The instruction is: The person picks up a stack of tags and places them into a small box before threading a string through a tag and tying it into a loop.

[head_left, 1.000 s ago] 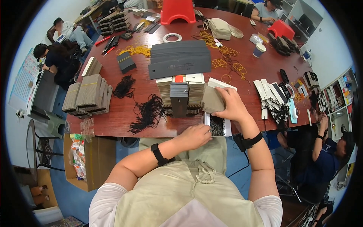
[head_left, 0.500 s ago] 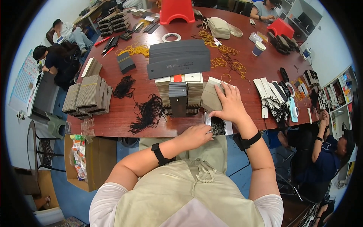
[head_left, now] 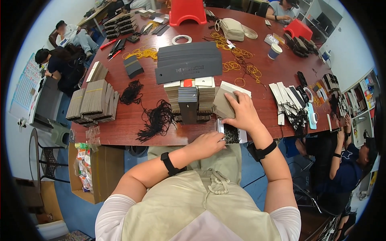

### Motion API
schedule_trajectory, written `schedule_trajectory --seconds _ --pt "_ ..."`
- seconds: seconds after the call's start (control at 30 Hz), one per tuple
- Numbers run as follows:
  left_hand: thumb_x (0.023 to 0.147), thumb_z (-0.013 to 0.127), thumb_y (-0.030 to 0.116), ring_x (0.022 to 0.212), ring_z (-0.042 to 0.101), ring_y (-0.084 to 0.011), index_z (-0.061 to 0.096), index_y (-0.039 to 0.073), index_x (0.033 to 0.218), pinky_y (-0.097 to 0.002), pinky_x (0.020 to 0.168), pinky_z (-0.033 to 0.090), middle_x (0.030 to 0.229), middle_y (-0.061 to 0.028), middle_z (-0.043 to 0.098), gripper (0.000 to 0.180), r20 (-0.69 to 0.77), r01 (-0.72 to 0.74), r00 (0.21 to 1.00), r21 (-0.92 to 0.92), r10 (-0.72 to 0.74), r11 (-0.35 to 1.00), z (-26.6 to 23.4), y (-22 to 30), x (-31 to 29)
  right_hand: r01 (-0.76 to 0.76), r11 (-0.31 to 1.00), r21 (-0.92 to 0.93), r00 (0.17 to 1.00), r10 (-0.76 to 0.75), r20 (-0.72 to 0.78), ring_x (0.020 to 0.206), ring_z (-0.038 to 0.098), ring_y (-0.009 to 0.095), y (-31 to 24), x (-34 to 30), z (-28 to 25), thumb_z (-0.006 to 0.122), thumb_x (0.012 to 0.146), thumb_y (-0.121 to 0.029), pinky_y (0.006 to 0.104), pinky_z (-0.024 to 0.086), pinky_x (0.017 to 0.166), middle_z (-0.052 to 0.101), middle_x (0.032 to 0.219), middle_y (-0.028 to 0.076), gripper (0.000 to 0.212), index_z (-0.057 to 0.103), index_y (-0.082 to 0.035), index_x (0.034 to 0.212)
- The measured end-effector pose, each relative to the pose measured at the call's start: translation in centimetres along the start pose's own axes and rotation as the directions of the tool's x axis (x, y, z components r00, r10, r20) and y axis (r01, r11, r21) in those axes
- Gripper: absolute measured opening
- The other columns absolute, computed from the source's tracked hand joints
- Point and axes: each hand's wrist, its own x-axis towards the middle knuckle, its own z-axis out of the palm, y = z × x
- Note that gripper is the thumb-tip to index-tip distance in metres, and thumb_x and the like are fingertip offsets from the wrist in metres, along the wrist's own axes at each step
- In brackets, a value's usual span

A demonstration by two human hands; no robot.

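Reddish-brown table [head_left: 120,132], grey-beige card stack [head_left: 222,105]

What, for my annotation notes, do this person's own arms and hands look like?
The left hand and right hand are ungloved. The white sleeves are short. Each wrist wears a black band, the right one with a boxy black piece.
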Motion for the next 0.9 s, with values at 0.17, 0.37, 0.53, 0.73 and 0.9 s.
schedule_trajectory --seconds 0.17,0.37,0.53,0.73,0.9 --pt "0.079 0.066 0.02 0.077 0.055 -0.0262 0.055 0.005 0.078 -0.0376 0.064 0.049 0.084 -0.0086 0.051 0.018 -0.011 -0.01 1.0 0.005 0.01 1.0 0.2 -0.1 -0.1 -0.011 0.997 0.081 0.998 0.006 0.061 0.113 0.045 0.039 0.2 1.0 -0.5 0.086 0.047 -0.043 0.0471 0.038 0.096 0.046 0.122 0.021 0.096 0.048 -0.015 0.131" --pt "0.08 0.067 0.022 0.087 0.059 -0.0298 0.059 0.005 0.093 -0.0372 0.07 0.051 0.102 -0.0129 0.052 0.023 -0.005 0.08 0.997 -0.035 -0.081 0.996 0.0 0.4 0.0 -0.033 0.992 0.124 0.989 0.014 0.147 0.112 0.047 0.039 0.1 1.8 -1.5 0.087 0.047 -0.035 0.0436 0.04 0.095 0.047 0.121 0.02 0.093 0.05 -0.017 0.13" --pt "0.078 0.071 0.032 0.101 0.057 -0.0391 0.051 0.006 0.12 -0.0401 0.081 0.052 0.127 -0.0239 0.04 0.053 -0.026 0.284 0.958 -0.08 -0.287 0.955 -1.1 0.7 0.3 -0.018 0.98 0.197 0.988 -0.013 0.156 0.113 0.047 0.038 0.7 1.9 -1.7 0.087 0.047 -0.032 0.0442 0.04 0.096 0.046 0.121 0.02 0.091 0.052 -0.017 0.129" --pt "0.071 0.074 0.048 0.113 0.048 -0.0494 0.038 0.004 0.133 -0.0458 0.089 0.048 0.135 -0.0332 0.028 0.084 0.044 0.345 0.935 0.108 -0.351 0.932 -1.2 1.0 1.1 -0.089 0.924 0.373 0.981 0.017 0.193 0.112 0.048 0.034 1.3 1.8 -2.9 0.088 0.047 -0.026 0.0398 0.042 0.095 0.046 0.119 0.016 0.09 0.053 -0.013 0.129" --pt "0.069 0.074 0.053 0.115 0.045 -0.0509 0.036 0.003 0.134 -0.0471 0.095 0.044 0.135 -0.0345 0.028 0.09 0.1 0.457 0.886 -0.021 -0.453 0.889 -0.5 0.6 1.8 -0.145 0.866 0.479 0.987 0.09 0.136 0.112 0.048 0.03 2.9 1.3 -4.3 0.089 0.047 -0.024 0.037 0.04 0.097 0.045 0.12 0.013 0.091 0.053 -0.008 0.129"
